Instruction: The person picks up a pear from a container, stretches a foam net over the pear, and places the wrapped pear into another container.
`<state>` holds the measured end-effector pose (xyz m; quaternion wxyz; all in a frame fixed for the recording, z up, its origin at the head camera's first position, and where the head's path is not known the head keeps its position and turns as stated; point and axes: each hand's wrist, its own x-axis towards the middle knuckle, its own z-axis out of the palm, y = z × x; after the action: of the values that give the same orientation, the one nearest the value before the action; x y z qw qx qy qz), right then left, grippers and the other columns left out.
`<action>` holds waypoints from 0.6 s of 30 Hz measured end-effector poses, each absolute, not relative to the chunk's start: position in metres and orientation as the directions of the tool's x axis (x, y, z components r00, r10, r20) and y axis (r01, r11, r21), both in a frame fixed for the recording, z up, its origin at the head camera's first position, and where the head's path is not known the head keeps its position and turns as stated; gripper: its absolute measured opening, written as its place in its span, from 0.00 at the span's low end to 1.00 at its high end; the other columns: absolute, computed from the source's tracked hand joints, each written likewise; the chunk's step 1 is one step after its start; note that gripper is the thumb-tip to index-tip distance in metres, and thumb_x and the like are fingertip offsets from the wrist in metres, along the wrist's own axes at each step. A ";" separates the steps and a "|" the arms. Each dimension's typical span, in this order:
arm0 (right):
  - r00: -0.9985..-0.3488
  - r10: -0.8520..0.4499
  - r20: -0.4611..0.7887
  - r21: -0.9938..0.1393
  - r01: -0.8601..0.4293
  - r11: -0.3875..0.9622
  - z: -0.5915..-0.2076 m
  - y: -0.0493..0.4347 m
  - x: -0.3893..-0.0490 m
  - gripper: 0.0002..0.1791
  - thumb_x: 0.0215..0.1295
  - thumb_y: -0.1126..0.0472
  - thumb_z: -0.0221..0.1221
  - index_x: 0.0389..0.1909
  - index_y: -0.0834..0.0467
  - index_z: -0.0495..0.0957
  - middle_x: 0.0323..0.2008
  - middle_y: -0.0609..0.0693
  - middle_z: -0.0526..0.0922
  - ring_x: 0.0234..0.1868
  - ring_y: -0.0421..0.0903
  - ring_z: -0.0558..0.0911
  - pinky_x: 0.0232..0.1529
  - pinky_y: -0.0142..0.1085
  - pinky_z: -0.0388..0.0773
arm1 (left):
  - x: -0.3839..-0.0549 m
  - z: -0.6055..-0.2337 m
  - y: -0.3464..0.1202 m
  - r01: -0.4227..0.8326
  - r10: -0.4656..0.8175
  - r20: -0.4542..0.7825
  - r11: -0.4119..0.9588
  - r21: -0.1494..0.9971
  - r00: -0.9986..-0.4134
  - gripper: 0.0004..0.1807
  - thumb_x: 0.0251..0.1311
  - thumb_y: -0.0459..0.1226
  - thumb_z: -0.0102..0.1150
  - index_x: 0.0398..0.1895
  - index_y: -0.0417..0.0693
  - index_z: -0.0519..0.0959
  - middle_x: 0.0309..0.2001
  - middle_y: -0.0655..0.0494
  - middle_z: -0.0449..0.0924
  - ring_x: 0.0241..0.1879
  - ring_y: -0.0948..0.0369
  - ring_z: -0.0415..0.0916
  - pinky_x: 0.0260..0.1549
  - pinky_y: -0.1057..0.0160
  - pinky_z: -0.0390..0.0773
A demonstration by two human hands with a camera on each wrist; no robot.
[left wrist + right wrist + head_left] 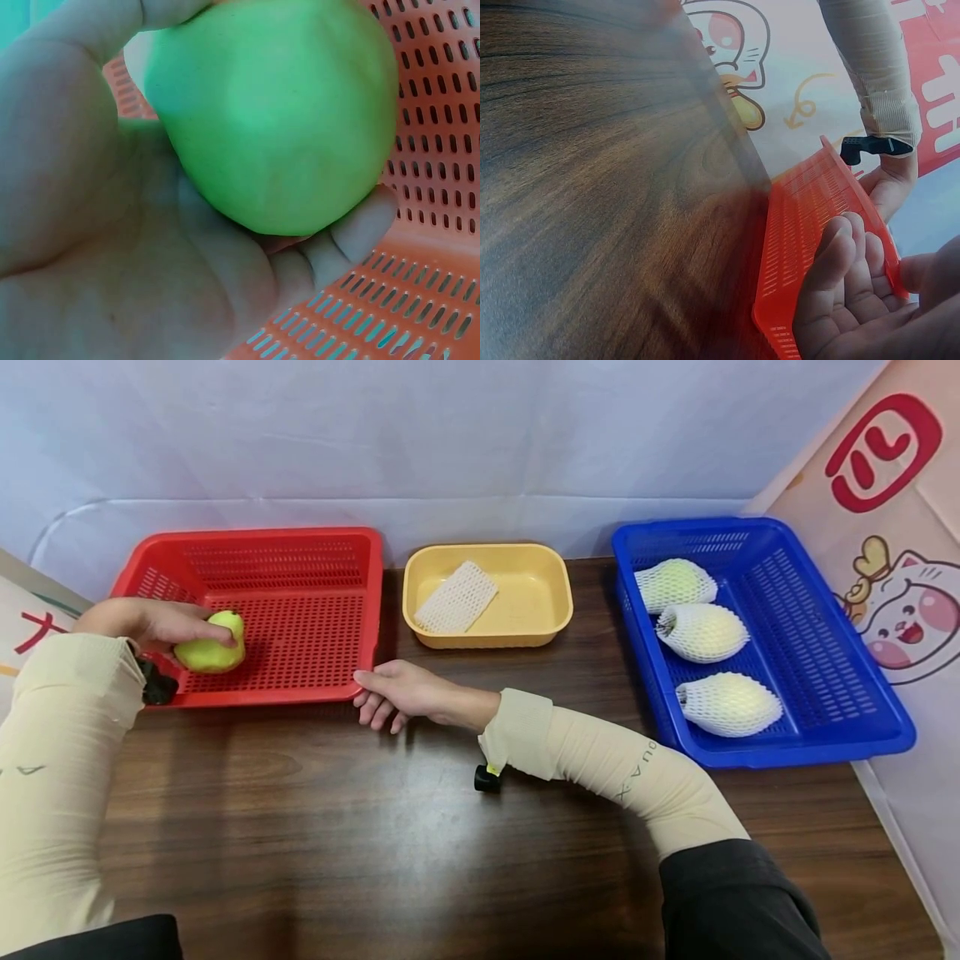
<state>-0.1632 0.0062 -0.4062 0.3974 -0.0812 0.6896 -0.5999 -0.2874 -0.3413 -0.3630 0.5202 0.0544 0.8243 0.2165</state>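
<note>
My left hand [161, 622] is inside the left end of a red plastic basket [300, 695], holding a yellow-green pear [213, 652]. In the left wrist view, the bare pear [277, 120] sits between thumb and curled fingers, above the perforated basket floor. At the basket's near right corner, my right hand [408, 689] grips the rim. The right wrist view shows its thumb over the rim and its fingers [832, 255] curled against the outer wall.
A yellow tray [525, 635] in the middle holds a flat white foam net [457, 597]. On the right, a blue basket [825, 681] contains three fruits in foam nets [705, 632]. Everything stands on a dark wooden table [375, 843], with a pale cloth backdrop behind.
</note>
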 end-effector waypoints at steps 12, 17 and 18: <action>-0.666 -0.587 -0.460 -0.887 0.374 0.271 -0.408 0.008 -0.164 0.29 0.83 0.48 0.45 0.55 0.74 0.75 0.28 0.50 0.83 0.25 0.41 0.80 0.21 0.30 0.77 | -0.273 -0.353 -0.344 -0.068 0.350 -0.657 0.850 0.522 -0.668 0.31 0.76 0.48 0.47 0.66 0.30 0.58 0.43 0.48 0.72 0.41 0.58 0.73 0.38 0.58 0.81; -0.693 -0.561 -0.452 -0.892 0.350 0.287 -0.407 0.012 -0.167 0.31 0.83 0.45 0.44 0.52 0.72 0.75 0.28 0.51 0.83 0.25 0.42 0.81 0.21 0.31 0.78 | -0.263 -0.341 -0.342 0.044 0.347 -0.569 0.878 0.477 -0.745 0.30 0.77 0.54 0.48 0.61 0.35 0.64 0.43 0.46 0.70 0.45 0.52 0.69 0.38 0.56 0.77; -0.707 -0.552 -0.442 -0.897 0.337 0.287 -0.406 0.014 -0.168 0.30 0.83 0.45 0.43 0.50 0.71 0.75 0.28 0.52 0.83 0.25 0.42 0.81 0.21 0.31 0.78 | -0.261 -0.338 -0.342 0.063 0.353 -0.555 0.878 0.474 -0.753 0.30 0.77 0.54 0.48 0.61 0.35 0.64 0.43 0.45 0.69 0.46 0.51 0.68 0.38 0.56 0.75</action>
<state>-0.1675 0.0140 -0.4061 0.3752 -0.0755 0.7090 -0.5924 -0.2609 -0.3415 -0.3382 0.3321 0.1142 0.9105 0.2185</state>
